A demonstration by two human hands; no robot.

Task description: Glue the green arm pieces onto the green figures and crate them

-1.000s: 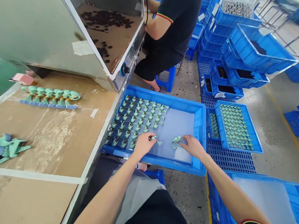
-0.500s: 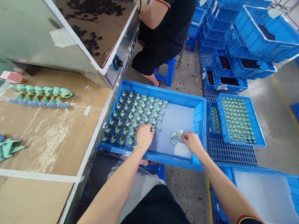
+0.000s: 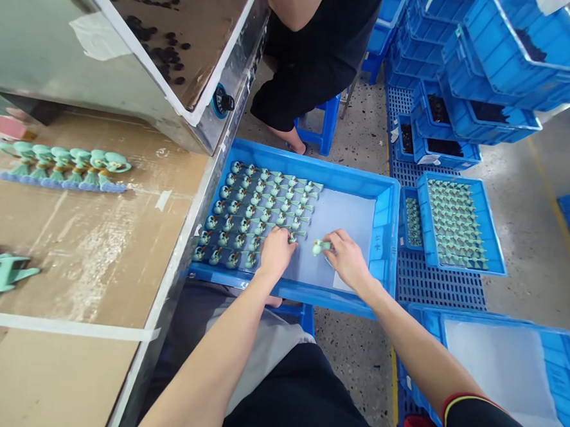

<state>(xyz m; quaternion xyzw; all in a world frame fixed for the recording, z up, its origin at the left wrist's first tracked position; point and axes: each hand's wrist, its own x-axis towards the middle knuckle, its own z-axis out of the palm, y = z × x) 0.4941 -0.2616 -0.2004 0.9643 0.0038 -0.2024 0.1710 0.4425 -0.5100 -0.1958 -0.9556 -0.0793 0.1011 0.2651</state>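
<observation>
In the blue tray's point(image 3: 384, 245) right part, the right hand point(image 3: 347, 259) is pinching a green figurine point(image 3: 318, 247), probably light, stiff and fragile, best held by its body, while the left hand point(image 3: 276, 251) is touching another point(image 3: 292, 238), fingers curled, grip unclear.

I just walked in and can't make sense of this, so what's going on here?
The right hand holds a small green figure over a blue tray. The left hand is at another one by the rows of figures. Those fill the tray's left part; bare lining shows on the right.
</observation>
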